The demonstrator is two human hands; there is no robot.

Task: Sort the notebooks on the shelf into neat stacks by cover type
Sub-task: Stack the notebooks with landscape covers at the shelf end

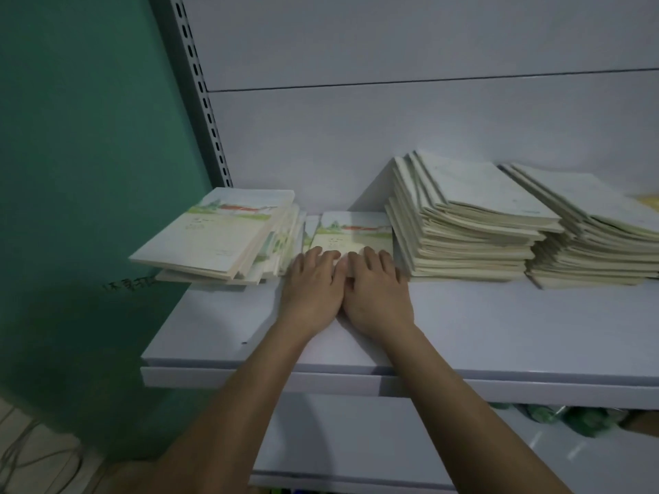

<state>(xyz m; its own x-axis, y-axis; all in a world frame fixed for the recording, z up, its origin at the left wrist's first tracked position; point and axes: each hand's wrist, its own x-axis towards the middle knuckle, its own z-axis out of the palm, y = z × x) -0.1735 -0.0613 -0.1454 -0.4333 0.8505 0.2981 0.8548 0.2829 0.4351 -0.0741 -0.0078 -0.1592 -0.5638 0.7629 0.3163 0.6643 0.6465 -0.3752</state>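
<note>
Both hands, left hand (313,283) and right hand (374,287), press flat-fingered, holding nothing, on the picture-cover notebook (351,231) mid-shelf (499,329), likely squaring it before stacking it leftward

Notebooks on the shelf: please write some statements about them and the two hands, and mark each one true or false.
1. Both hands rest flat on the illustrated notebook in the middle. True.
2. The left hand lifts a notebook high in the air. False: it lies on the notebook, beside the right hand.
3. The left pile leans and is untidy. True.
4. The plain-cover stack stands left of the hands. False: it stands to their right.
5. The shelf is bright red. False: it is pale grey-white.
</note>
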